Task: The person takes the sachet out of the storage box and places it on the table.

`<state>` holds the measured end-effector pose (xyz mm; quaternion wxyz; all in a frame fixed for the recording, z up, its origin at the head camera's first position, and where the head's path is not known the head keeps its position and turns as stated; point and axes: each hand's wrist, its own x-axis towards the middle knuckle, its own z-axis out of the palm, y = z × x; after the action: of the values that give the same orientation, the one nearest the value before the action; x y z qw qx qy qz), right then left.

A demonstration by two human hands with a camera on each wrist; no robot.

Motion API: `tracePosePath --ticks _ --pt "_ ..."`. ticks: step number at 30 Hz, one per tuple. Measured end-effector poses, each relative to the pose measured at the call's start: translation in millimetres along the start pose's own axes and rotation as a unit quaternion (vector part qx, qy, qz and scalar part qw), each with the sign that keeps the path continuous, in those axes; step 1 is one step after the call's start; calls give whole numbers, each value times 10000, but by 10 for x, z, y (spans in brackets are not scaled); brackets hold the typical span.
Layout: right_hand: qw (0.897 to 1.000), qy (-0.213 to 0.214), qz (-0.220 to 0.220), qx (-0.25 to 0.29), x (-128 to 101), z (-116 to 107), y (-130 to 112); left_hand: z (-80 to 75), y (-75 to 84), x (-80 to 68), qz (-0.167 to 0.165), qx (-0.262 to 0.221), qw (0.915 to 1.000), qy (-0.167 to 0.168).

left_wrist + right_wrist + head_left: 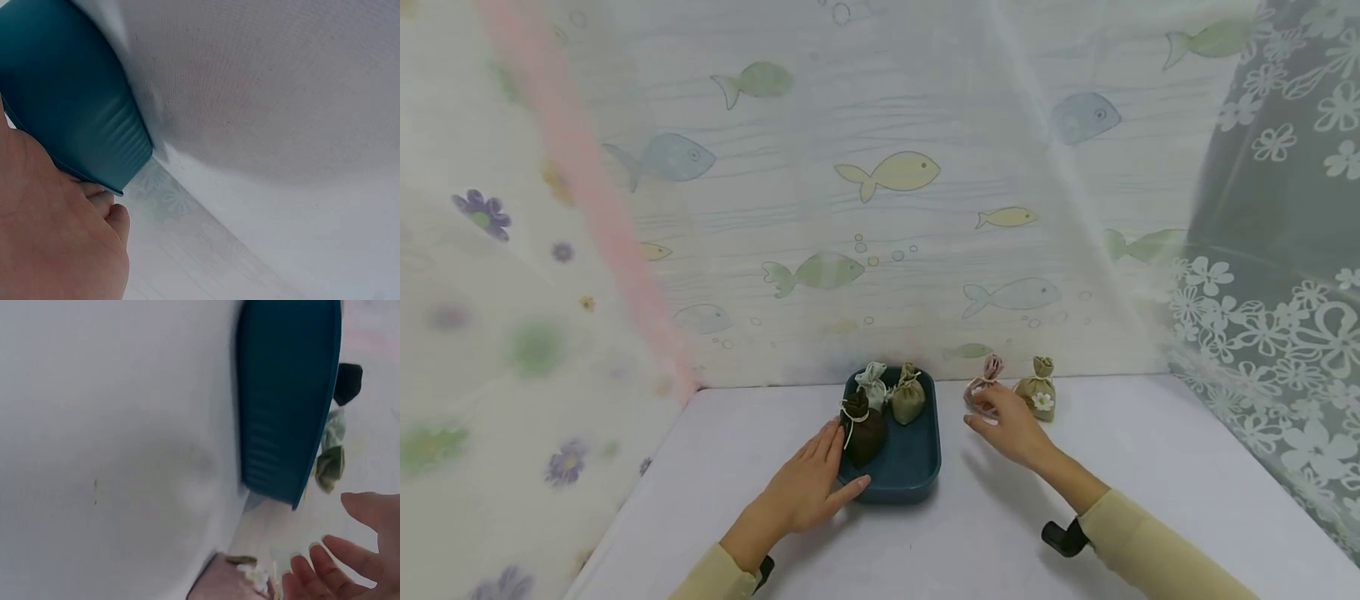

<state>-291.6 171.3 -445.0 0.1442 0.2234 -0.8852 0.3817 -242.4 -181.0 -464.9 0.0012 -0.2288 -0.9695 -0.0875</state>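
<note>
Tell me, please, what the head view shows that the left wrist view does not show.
Only the head view shows the three pouches in the tray: a dark brown pouch, a pale pouch and an olive pouch. It also shows the right hand reaching to a pink pouch, beside a tan pouch with a flower, and the fish-patterned curtain.

Only the left wrist view shows the ribbed outer wall of the tray from close by.

Both show the left hand resting against the blue tray on the white table.
</note>
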Motion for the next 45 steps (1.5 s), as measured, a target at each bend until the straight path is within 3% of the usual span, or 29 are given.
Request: tracePosePath --ticks 10,23,31,39,45 --pt "9970 -598 -323 381 5 143 -247 32 -25 18 60 66 9999 96" --pt "9919 -1014 -575 509 72 433 -427 21 -8 4 -1 78 9999 65" --pt "9921 -1058 -609 296 167 501 -513 9 1 -4 40 0 9999 124" --pt "9877 -1281 -742 511 325 623 -626 -2 2 -15 84 -14 9997 213" --pt "9890 -1263 -601 481 434 782 -691 2 0 -13 93 84 9997 210"
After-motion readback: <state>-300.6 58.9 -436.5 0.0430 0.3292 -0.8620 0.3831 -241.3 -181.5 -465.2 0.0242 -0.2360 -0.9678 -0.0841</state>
